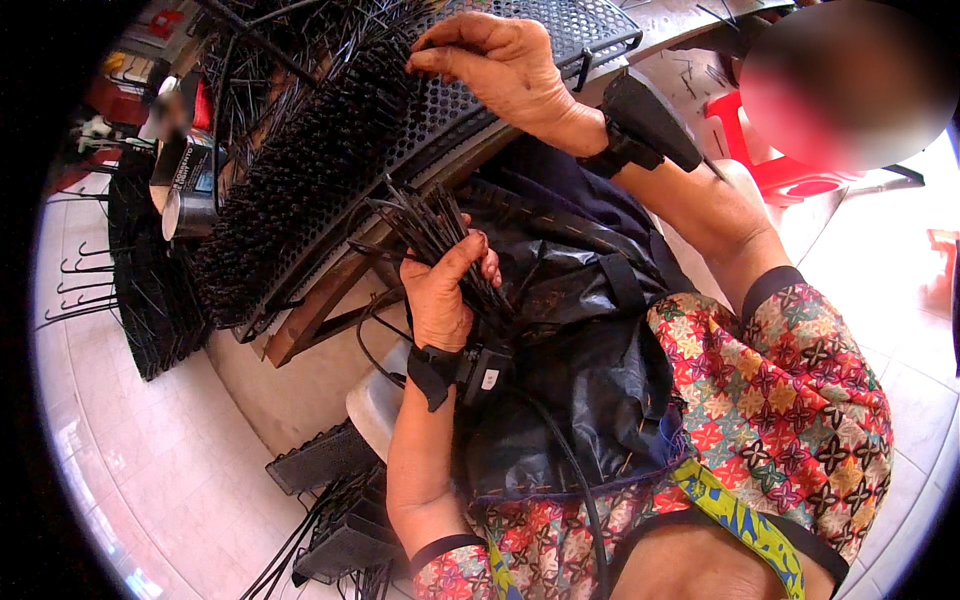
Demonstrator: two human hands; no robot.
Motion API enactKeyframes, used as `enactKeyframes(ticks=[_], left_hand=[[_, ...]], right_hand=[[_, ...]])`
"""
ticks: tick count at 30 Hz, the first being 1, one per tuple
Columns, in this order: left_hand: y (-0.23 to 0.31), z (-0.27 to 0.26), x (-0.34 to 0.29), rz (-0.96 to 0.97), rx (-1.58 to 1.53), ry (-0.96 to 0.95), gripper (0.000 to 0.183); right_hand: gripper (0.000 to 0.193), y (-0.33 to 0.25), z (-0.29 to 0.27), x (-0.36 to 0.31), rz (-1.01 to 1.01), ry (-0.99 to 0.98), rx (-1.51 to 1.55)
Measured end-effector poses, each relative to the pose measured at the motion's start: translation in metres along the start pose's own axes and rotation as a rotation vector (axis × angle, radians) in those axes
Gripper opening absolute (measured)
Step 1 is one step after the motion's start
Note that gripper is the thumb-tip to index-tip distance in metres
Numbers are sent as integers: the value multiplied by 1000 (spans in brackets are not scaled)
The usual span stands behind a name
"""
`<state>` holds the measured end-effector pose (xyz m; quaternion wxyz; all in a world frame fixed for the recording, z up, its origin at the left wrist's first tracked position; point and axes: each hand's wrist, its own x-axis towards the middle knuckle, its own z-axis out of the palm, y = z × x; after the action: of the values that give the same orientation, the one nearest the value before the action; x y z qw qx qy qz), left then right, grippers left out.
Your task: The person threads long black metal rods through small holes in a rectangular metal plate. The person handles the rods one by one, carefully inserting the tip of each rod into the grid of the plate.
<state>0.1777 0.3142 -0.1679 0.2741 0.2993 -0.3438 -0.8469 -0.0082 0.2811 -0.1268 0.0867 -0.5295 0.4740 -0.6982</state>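
My left hand [440,295] is closed around a bundle of thin black metal rods [425,222], their ends fanning out above my thumb. It is held over the black apron [570,370] on my lap. My right hand [510,75] is raised at the far edge of a dense stand of short black pieces [310,150]. Its thumb and forefinger are pinched together, and anything between them is too small to make out. These pieces stand packed in rows on a black perforated metal panel [545,50], which rests on a table.
Loose black rods [262,75] lie heaped behind the panel. Black racks with wire hooks [150,270] stand on the tiled floor at left. More black mesh parts [345,540] are below my left arm. A red plastic chair [790,180] is at right.
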Motion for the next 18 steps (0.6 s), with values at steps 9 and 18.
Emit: enactKeyframes(ticks=[9, 18], left_hand=[[0, 3, 1, 9, 7, 2, 21], [-1, 2, 1, 1, -16, 14, 20]], right_hand=[[11, 8, -5, 5, -104, 29, 144], [11, 5, -11, 5, -90, -45, -35]])
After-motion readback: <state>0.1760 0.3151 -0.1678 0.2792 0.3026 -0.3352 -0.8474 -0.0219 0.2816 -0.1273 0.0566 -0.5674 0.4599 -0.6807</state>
